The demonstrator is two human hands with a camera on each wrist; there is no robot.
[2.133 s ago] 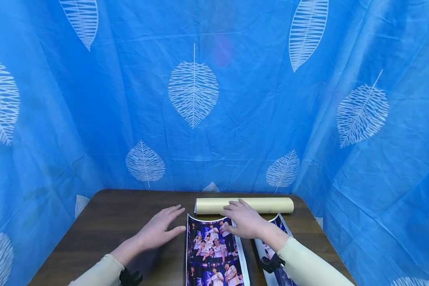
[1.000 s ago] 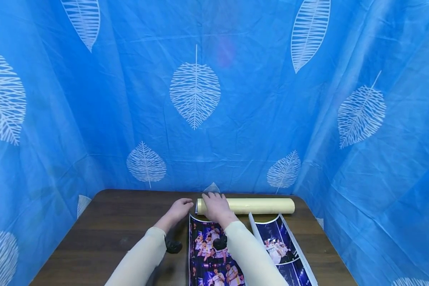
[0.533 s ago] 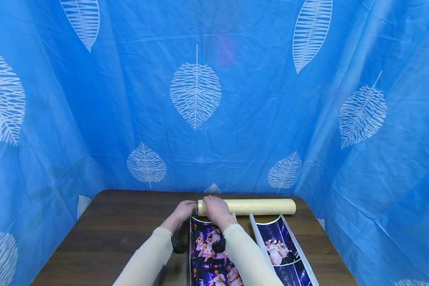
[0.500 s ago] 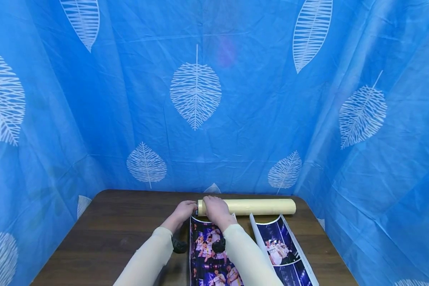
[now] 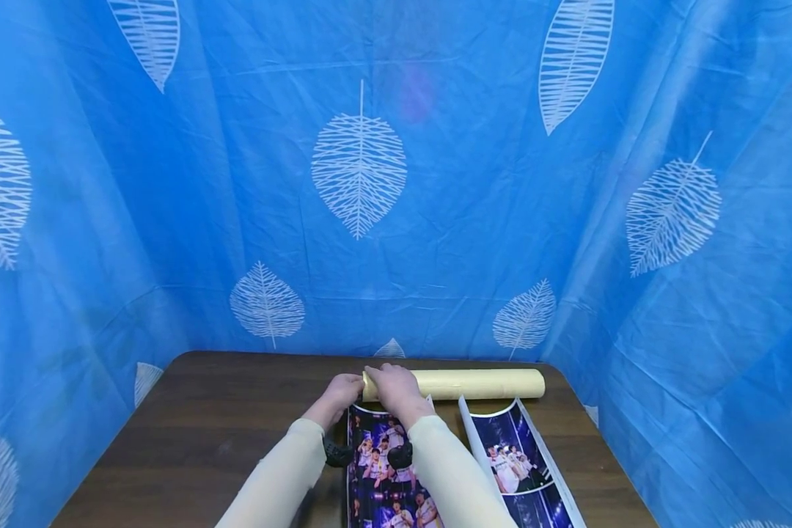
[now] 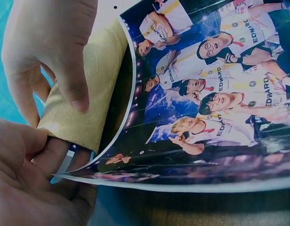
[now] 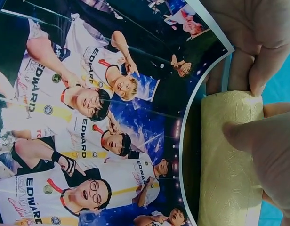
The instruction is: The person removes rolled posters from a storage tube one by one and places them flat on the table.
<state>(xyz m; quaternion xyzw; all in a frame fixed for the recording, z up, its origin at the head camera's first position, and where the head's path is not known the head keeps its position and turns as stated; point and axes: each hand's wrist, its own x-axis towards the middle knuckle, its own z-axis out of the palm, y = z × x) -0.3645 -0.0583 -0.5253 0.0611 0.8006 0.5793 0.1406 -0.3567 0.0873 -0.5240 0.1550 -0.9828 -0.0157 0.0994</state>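
A pale yellow roll with a finely creased surface lies crosswise at the back of the table. My right hand grips it near its left end, thumb on the near side, as the right wrist view shows. My left hand pinches the end rim, thumb outside and fingers in the opening beside a thin white-blue strip. Just in front lies a glossy photo poster of several people in white shirts, its sides curling up. In the left wrist view, its raised corner overlaps my left fingers. My right forearm partly covers this poster in the head view.
A second curled photo poster lies on the right of the dark wooden table. A blue curtain with white leaf prints hangs behind the table and along both sides.
Both hands have moved from above the poster to the roll's left end. The right hand has taken hold of the roll, and the left has come in against its rim.
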